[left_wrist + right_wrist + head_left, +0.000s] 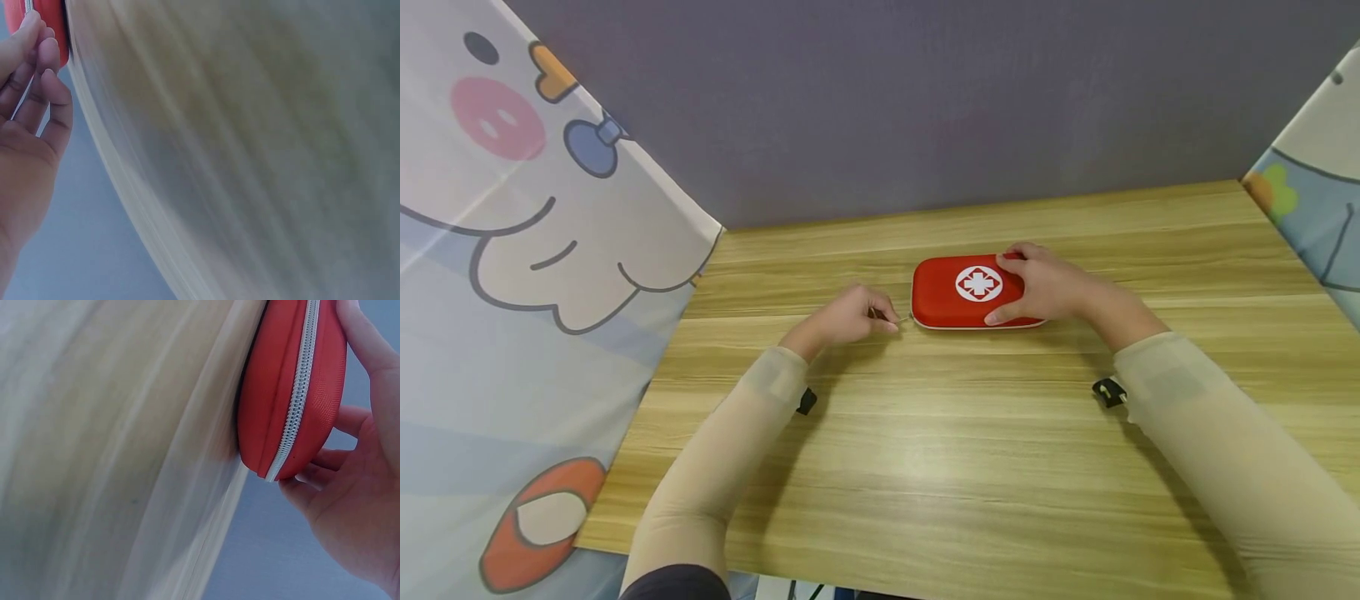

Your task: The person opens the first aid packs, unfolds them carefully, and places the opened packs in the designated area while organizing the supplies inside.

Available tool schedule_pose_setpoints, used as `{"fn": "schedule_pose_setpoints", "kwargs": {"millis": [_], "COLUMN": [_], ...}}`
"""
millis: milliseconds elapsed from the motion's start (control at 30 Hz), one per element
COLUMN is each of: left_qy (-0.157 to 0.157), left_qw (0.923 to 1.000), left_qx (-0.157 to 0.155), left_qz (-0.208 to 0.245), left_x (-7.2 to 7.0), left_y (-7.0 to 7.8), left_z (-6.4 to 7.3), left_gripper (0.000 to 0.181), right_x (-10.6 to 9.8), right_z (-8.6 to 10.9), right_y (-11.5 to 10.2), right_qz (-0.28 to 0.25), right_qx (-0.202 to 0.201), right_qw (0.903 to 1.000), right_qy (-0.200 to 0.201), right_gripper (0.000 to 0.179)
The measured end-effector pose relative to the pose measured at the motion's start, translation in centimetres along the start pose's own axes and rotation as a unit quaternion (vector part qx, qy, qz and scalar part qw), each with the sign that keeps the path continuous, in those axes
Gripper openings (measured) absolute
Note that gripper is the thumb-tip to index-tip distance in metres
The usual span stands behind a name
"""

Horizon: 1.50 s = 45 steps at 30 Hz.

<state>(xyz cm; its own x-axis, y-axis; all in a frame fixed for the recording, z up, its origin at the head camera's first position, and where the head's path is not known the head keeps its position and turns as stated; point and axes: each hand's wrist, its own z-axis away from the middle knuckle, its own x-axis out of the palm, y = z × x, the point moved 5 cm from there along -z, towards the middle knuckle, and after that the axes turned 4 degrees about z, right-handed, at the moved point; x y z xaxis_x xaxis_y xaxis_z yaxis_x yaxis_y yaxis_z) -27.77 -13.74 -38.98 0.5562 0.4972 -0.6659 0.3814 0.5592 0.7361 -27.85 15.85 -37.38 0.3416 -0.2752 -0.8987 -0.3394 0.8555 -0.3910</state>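
Observation:
A red zippered first-aid case (936, 292) with a white cross emblem lies flat on the wooden table. My right hand (1048, 283) grips its right end, thumb on the near side and fingers over the far side. In the right wrist view the case's silver zipper (299, 394) runs closed around that end. At the near left corner, my left hand (853, 315) pinches the zipper pull (904, 319) between thumb and forefinger. The left wrist view shows those fingertips (30, 20) right at the zipper, with the other fingers curled loosely.
The wooden table (925, 467) reaches back to a grey partition (925, 108). Cartoon-printed cloth (550, 350) hangs along the left side, and more printed cloth (1322, 192) stands at the right. Dark wrist-camera pieces (1108, 392) show below the forearms.

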Motion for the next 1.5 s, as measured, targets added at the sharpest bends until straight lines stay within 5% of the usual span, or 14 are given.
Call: {"fn": "schedule_pose_setpoints", "kwargs": {"millis": [1500], "left_qy": [0.029], "left_qw": [0.9976], "left_qx": [0.035], "left_qz": [-0.053], "left_x": [2.9], "left_y": [2.6], "left_z": [0.7], "left_gripper": [0.005], "right_x": [0.3], "right_z": [0.3], "right_y": [-0.4], "right_qz": [0.029], "right_qx": [0.01], "right_qw": [0.9995], "right_qy": [0.004], "right_gripper": [0.121]}}
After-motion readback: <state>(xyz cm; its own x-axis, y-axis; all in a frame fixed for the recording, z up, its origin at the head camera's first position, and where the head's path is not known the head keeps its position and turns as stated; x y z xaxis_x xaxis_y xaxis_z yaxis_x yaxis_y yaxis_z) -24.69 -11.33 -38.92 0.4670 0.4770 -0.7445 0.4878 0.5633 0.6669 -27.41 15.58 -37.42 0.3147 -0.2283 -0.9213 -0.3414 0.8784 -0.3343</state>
